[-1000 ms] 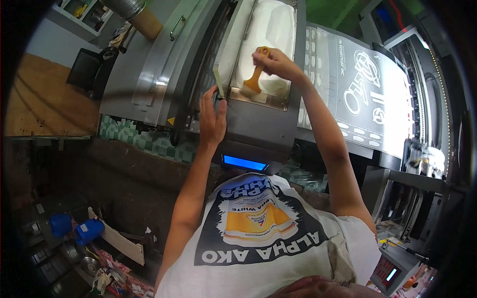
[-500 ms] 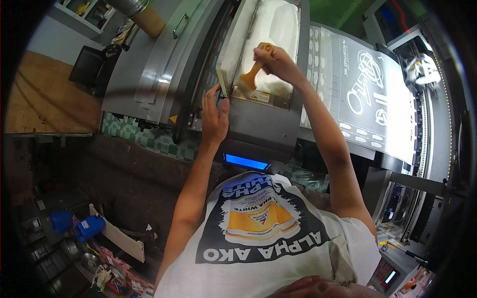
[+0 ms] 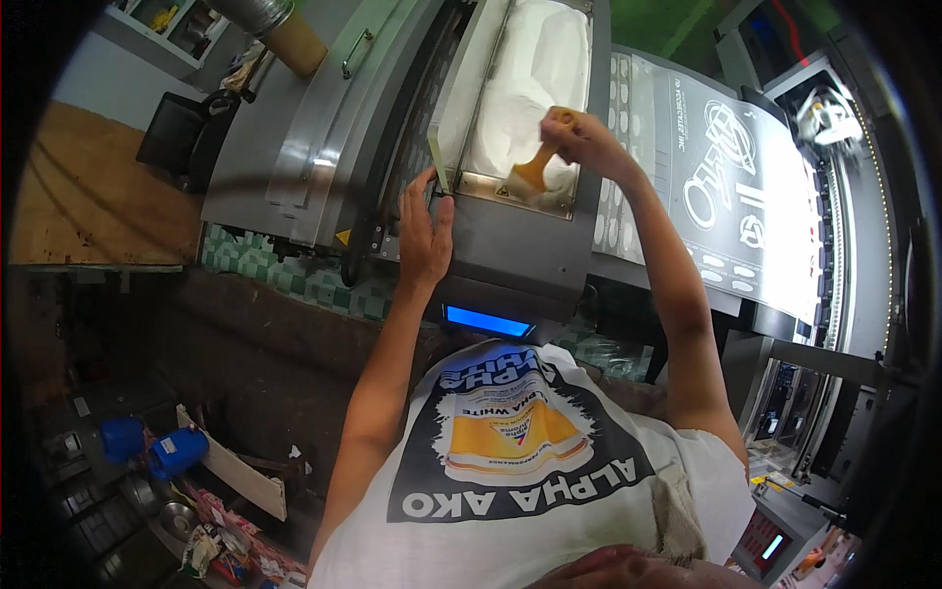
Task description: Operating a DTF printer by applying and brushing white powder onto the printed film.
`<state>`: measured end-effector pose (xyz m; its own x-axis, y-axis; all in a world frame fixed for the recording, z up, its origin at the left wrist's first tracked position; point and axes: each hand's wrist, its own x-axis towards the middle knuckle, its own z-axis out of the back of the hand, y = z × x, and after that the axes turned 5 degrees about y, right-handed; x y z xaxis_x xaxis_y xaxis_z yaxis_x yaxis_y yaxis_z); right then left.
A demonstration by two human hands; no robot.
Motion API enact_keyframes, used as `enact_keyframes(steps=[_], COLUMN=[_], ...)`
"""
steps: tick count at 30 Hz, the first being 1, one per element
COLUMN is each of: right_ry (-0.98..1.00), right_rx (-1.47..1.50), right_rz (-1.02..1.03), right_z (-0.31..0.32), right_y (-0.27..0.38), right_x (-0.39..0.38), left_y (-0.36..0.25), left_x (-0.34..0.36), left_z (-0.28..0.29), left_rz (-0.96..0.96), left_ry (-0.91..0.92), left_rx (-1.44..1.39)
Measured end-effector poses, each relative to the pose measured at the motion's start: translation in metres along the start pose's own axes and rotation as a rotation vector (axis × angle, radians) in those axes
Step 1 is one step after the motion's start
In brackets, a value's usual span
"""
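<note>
My right hand [image 3: 583, 137] is closed around the yellow handle of a flat brush [image 3: 538, 169], its bristles down at the near right end of a metal trough [image 3: 491, 187]. White powder [image 3: 530, 93] lies heaped along that trough. My left hand [image 3: 424, 236] rests at the trough's near left corner, fingers stretched out and thumb apart. Its fingertips touch the end of a raised pale flap [image 3: 438, 157] along the left side. Both hands are over a grey machine [image 3: 515, 245] with a lit blue screen [image 3: 486, 320] on its near face.
A long grey hood with a handle [image 3: 355, 53] stands to the left. On the right, a printed sheet [image 3: 721, 187] stretches toward a brightly lit printer [image 3: 834, 137]. Blue jugs [image 3: 179, 450] and clutter sit at lower left. A black chair [image 3: 182, 133] stands at upper left.
My right hand has moved right and slightly nearer with the brush, along the trough's near end. The powder there looks more heaped. My left hand stays in place.
</note>
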<state>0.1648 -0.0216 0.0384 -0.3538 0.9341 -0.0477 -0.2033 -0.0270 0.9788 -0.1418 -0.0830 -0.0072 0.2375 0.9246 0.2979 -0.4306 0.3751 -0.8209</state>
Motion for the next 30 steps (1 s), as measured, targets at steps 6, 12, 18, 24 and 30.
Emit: enact_keyframes(steps=[6,12,18,24,30], right_ry=[0.159,0.021,0.111,0.258,0.219], right_rx=[0.028,-0.091,-0.27,-0.305,-0.26], right_rz=[0.045,0.088,0.1,0.051,-0.021], right_z=[0.008,0.019,0.031,0.036,0.032], right_y=[0.007,0.027,0.042,0.039,0.038], right_x=[-0.02,-0.034,-0.03,-0.024,-0.029], left_y=[-0.003,0.002,-0.001,-0.001,-0.006], left_x=[0.0,-0.002,-0.002,-0.002,-0.001], left_z=[-0.001,-0.001,0.0,-0.002,-0.001], left_rz=[0.012,0.028,0.041,0.031,0.045], left_ry=[0.012,0.013,0.013,0.018,0.011], left_rx=[-0.007,0.026,0.044,0.046,0.026])
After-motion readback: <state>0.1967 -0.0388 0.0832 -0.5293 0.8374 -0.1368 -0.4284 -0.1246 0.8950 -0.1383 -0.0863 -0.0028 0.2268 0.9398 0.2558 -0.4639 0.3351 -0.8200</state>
